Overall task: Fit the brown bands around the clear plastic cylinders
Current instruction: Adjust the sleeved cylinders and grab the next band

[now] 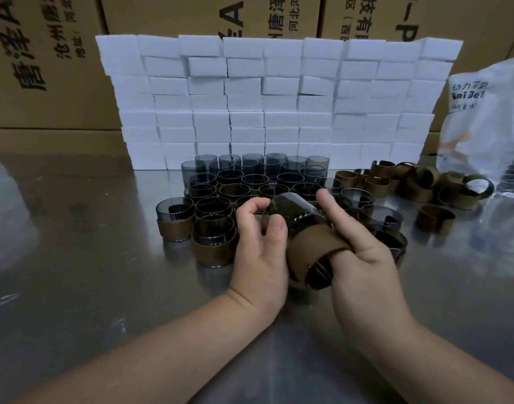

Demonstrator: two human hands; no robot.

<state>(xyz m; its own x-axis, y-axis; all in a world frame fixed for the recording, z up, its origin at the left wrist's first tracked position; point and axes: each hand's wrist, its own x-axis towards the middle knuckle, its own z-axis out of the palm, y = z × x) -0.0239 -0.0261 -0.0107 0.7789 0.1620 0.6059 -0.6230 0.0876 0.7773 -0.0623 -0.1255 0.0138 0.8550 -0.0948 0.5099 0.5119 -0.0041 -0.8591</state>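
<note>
Cylinder (pixel 301 212) is lying tilted in the air well in front of the wall (pixel 250 112) of white blocks, about level with the wall's middle, and both hands are holding it. A brown band (pixel 314 247) is wrapping the end farthest from the wall, its rim overhanging the open mouth. The left hand (pixel 258 252) is curling round the clear end nearer the wall, thumb pressing on the plastic and fingers bent above it. The right hand (pixel 366 263) is pinching the band, thumb hooking into its open end and forefinger stretching along the cylinder's side toward the wall.

Banded cylinders (pixel 220 196) are standing upright in tight rows right at the foot of the wall, rims touching, the back row just beside the lowest blocks. The held piece is hanging over the front edge of that group. Loose bands (pixel 410 182) are lying in a heap in front of the wall's right end, reaching a plastic bag (pixel 489 121) leaning past that end. Cardboard boxes (pixel 46 68) are rising behind the wall.

Bare steel table (pixel 75 228) is spreading in front of the wall's left end and all along the side farthest from it, under the forearms; its own edges are lying outside the view.
</note>
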